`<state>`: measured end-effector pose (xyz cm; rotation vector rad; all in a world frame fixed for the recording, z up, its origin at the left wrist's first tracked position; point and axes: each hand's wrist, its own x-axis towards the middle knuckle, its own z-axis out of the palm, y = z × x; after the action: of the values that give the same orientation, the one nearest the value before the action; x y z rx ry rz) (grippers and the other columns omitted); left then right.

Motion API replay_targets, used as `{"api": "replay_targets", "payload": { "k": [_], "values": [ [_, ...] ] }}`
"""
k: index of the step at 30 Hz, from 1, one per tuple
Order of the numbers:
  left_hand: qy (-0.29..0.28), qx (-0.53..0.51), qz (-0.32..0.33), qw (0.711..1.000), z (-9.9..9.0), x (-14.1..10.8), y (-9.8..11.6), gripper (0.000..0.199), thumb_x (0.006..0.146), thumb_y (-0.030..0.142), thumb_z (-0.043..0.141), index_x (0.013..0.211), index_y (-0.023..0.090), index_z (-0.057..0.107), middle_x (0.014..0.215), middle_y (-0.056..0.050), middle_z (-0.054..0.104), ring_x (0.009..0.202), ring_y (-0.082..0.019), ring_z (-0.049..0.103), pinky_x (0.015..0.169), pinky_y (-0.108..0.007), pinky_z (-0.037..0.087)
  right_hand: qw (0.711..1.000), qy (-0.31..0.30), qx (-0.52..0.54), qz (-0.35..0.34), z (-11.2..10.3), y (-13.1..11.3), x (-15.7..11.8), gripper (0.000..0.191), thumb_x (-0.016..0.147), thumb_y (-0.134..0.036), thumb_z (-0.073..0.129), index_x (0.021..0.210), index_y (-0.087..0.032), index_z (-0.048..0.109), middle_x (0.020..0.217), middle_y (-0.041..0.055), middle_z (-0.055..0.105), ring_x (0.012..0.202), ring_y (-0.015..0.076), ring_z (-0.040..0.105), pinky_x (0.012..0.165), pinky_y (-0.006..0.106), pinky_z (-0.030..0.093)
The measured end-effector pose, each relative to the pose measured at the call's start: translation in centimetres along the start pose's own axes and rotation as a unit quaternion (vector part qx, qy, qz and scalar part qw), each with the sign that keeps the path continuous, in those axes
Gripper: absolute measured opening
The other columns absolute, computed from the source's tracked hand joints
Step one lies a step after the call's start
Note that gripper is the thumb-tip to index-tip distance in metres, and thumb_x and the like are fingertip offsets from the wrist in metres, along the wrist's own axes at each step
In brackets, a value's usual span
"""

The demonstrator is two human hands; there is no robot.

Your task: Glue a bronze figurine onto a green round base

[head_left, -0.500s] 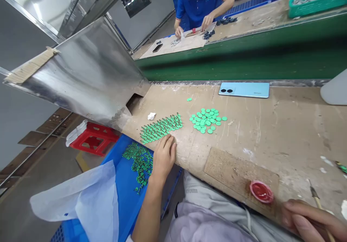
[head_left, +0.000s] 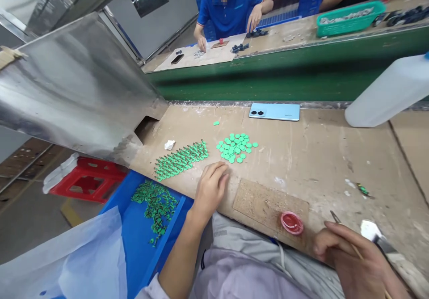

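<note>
Worn, scuffed matt board formed the bench top (head_left: 321, 156), a rough cork-like mat (head_left: 264, 203) lay on it, the hood (head_left: 77, 93) was brushed sheet metal, the phone (head_left: 274, 111) glossy, the bin (head_left: 134, 227) smooth blue plastic, the bag (head_left: 67, 263) thin translucent film.

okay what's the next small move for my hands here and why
Probably slide the left hand forward to pick one green disc from the loose pile. That hand lies empty on the bench just short of them, while the right hand already holds a thin brush beside the red paint cap.
</note>
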<state>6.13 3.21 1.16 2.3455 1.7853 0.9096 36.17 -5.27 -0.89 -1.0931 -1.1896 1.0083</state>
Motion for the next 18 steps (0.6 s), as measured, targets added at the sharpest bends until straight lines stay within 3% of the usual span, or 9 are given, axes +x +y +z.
{"api": "replay_targets", "payload": {
  "k": [3,7,11,15,18],
  "values": [
    [-0.035,0.018,0.037,0.999,1.4,2.6,1.3,0.032,0.099,0.009,0.058,0.128,0.019,0.068,0.129,-0.012,0.073,0.121,-0.027,0.067,0.106,-0.044,0.058,0.998,-0.015,0.020,-0.057,-0.6,0.1,-0.2,0.054,0.104,-0.067,0.045,0.113,-0.025,0.078,0.072,0.0062,0.065,0.062,0.0212,0.062,0.053,0.033,0.055],
    [-0.081,0.028,0.037,0.996,2.8,4.8,1.9,0.031,0.097,0.004,0.057,0.119,0.020,0.072,0.121,-0.010,0.076,0.113,-0.026,0.069,0.101,-0.042,0.059,0.998,0.030,-0.022,-0.053,-1.2,0.2,-1.1,0.043,0.105,-0.056,0.052,0.107,-0.020,0.077,0.074,0.0066,0.065,0.065,0.0218,0.063,0.057,0.034,0.053],
    [-0.083,0.009,0.024,0.996,3.4,5.6,1.3,0.024,0.097,0.006,0.058,0.108,0.019,0.075,0.109,-0.010,0.077,0.103,-0.026,0.071,0.095,-0.041,0.059,0.997,0.063,-0.032,-0.044,-1.4,-0.2,-1.7,0.028,0.106,-0.042,0.057,0.110,-0.020,0.075,0.076,0.0056,0.068,0.064,0.0195,0.064,0.057,0.032,0.054],
    [-0.073,-0.011,0.010,0.997,3.4,5.8,0.8,0.025,0.097,0.009,0.056,0.110,0.018,0.075,0.106,-0.012,0.076,0.101,-0.028,0.072,0.095,-0.043,0.058,0.996,0.080,-0.023,-0.043,-1.1,-0.9,-1.3,0.011,0.101,-0.028,0.066,0.108,-0.023,0.074,0.073,0.0024,0.071,0.059,0.0172,0.068,0.054,0.027,0.058],
    [-0.058,-0.074,-0.012,0.995,2.8,5.3,1.3,0.026,0.095,0.010,0.058,0.110,0.020,0.077,0.107,-0.010,0.076,0.099,-0.025,0.072,0.093,-0.040,0.059,0.995,0.087,-0.030,-0.041,-0.8,-1.4,-0.9,0.009,0.095,-0.022,0.074,0.104,-0.024,0.073,0.076,0.0033,0.076,0.062,0.0200,0.074,0.055,0.028,0.063]
  ]
}}
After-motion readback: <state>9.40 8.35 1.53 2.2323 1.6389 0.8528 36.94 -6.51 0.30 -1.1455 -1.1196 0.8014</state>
